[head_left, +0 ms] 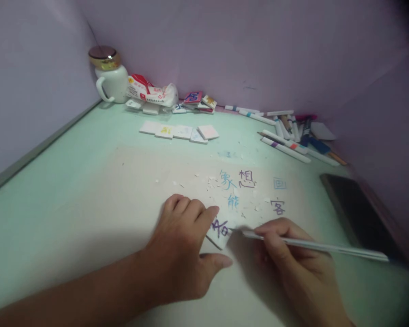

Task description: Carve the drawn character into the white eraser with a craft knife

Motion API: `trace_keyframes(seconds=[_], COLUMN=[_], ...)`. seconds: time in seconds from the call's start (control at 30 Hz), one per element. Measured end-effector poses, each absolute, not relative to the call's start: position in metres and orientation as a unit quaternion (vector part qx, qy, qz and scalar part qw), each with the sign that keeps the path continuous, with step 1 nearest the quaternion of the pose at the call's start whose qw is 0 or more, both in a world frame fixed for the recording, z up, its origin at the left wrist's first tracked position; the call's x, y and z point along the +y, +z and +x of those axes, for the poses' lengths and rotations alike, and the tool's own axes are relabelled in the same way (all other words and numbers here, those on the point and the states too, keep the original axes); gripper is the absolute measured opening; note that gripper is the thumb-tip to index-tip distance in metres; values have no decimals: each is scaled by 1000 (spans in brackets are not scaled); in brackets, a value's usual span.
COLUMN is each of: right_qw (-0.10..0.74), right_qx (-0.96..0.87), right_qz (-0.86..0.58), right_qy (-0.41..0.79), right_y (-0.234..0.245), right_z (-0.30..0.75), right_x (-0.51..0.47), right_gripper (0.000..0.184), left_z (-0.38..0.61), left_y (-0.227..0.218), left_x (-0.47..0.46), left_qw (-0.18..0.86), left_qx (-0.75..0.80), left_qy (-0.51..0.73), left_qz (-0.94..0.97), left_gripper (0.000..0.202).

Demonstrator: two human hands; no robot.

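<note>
My left hand (186,245) pinches a small white tile (220,230) with a purple character on it, fingers curled over its top edge and thumb below. My right hand (288,259) grips a thin white tool (313,246) like a pen; its tip touches the tile's right edge. Both hands rest on a pale sheet (150,190) on the green table. Blue and purple characters (247,179) are written on the sheet just beyond the hands, among white chips (211,181).
A row of white tiles (179,131) lies farther back. A white mug with a gold lid (111,75), a red and white packet (152,93) and stacked tiles (197,101) sit by the wall. Several markers (286,136) lie at the right. A dark slab (357,213) lies near the right edge.
</note>
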State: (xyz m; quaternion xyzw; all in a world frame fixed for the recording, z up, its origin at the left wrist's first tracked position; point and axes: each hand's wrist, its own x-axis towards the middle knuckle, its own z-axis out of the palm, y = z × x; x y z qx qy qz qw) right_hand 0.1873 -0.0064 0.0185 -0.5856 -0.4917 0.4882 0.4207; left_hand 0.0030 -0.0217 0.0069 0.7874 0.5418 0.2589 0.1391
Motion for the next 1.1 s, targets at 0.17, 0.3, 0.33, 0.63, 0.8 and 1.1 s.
trace_keyframes(seconds=[0.17, 0.3, 0.33, 0.63, 0.8, 1.1], right_qw=[420, 426, 425, 347, 350, 336], right_qx=[-470, -505, -522, -720, -737, -759], right_qz=[-592, -554, -539, -393, -399, -386], right_qy=[502, 506, 507, 456, 418, 402], right_y=[18, 12, 10, 6, 6, 9], right_z=[189, 194, 195, 205, 203, 202], right_x=[-13, -15, -15, -6, -5, -3], right_gripper=[20, 17, 16, 12, 10, 11], left_z=[5, 6, 6, 7, 7, 8], left_y=[7, 6, 6, 6, 6, 7], left_x=[-20, -21, -21, -21, -21, -20], left_qw=[121, 124, 123, 115, 113, 118], left_qx=[548, 544, 542, 541, 542, 544], left_qy=[245, 241, 238, 232, 231, 227], left_qz=[791, 795, 797, 800, 800, 800], left_gripper=[39, 36, 35, 39, 38, 34])
